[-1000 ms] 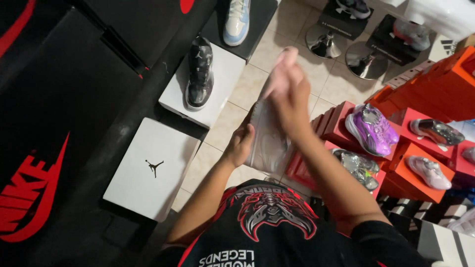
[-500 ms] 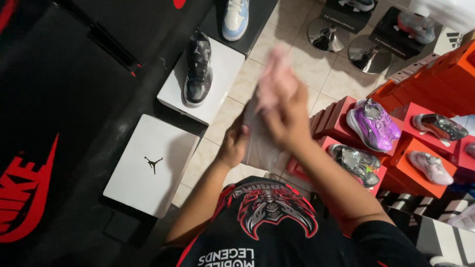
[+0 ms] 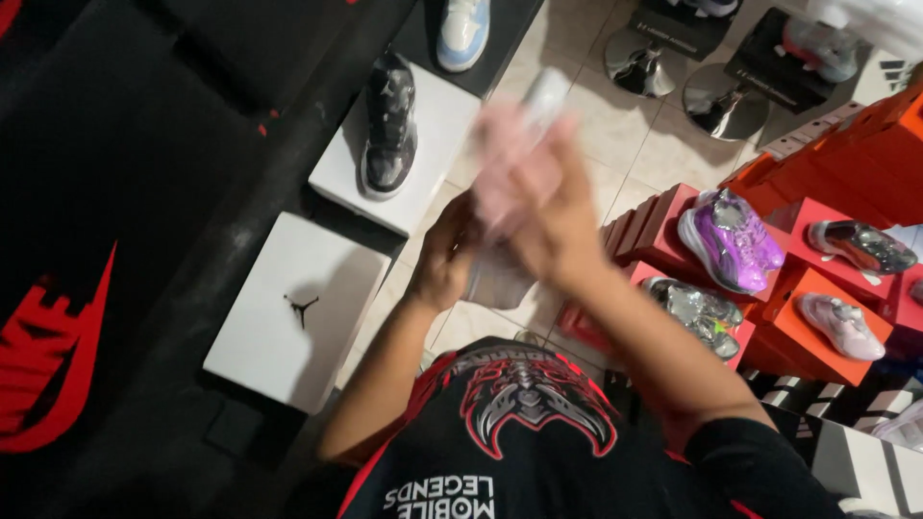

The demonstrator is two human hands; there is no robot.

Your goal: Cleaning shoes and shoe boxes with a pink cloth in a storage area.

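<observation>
- Right hand (image 3: 543, 207): motion-blurred; fingers not separable.
- Clear plastic sheet (image 3: 500, 274) between both hands: upper part smeared into the blur, lower part covered by left hand (image 3: 444, 258). Grip cannot be told.
- Light blue shoe (image 3: 461, 29), far: cut off by top edge, only part shows.
- White shoe (image 3: 817, 43), far right: blurred, details unreadable.
- White bag-like thing (image 3: 875, 19), far right corner: cut by the edge, kind unclear.
- Pale shoe (image 3: 841, 325) on orange box (image 3: 808, 341), right: small, soft focus.
- Silver shoe (image 3: 694, 309): partly hidden behind right forearm.
</observation>
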